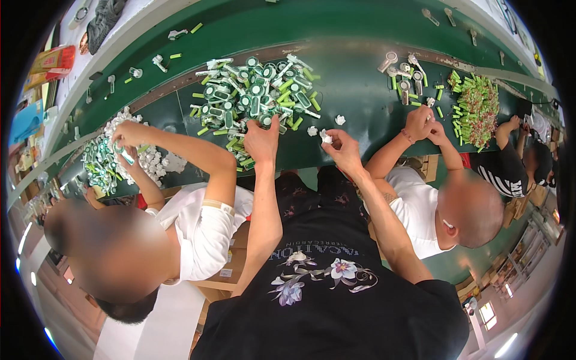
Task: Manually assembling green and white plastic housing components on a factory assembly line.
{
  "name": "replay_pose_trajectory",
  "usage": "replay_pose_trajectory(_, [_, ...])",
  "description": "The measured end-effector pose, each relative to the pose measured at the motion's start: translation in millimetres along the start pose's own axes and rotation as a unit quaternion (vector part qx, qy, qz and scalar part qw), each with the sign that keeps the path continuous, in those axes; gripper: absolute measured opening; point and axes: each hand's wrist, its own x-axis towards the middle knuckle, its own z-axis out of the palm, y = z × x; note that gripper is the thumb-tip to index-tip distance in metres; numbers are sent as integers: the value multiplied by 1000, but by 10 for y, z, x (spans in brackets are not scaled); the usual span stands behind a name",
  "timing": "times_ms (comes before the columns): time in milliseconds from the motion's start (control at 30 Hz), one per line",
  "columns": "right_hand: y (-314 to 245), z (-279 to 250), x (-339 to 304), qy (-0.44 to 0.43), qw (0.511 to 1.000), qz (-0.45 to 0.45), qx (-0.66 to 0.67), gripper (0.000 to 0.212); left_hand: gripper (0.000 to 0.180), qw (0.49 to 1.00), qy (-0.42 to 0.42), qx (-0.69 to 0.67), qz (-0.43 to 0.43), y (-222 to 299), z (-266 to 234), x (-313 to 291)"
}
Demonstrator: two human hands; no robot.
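Observation:
My left hand point(262, 141) is at the near edge of a heap of white-and-green handheld units point(255, 90), which have round heads and green cylindrical cells. Its thumb and fingers close round one white-and-green unit point(268, 121), partly hidden by them. To the right, my right hand point(344, 150) pinches a small white plastic piece point(326, 137) between thumb and fingertips, just above the dark green bench point(351, 78). Two similar white pieces, one beside the pinched piece point(312, 131) and one farther off point(340, 120), lie on the bench close to this hand.
At left a co-worker's arm point(192, 147) reaches over white pieces point(165, 163) and more units point(99, 162). A co-worker at right has both hands point(423, 125) near several units point(405, 75) and a pile of green cells point(477, 108). Beyond runs a green belt point(240, 27) carrying scattered parts.

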Motion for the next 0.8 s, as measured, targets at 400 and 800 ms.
replay_pose_trajectory(400, [-460, 29, 82, -22, 999, -39, 18, 35, 53, 959, -67, -274, 18, -293, -579, -479])
replay_pose_trajectory(800, [-1269, 98, 67, -36, 961, -104, 255, 39, 69, 606, -242, -757, -1, -102, -1023, -302])
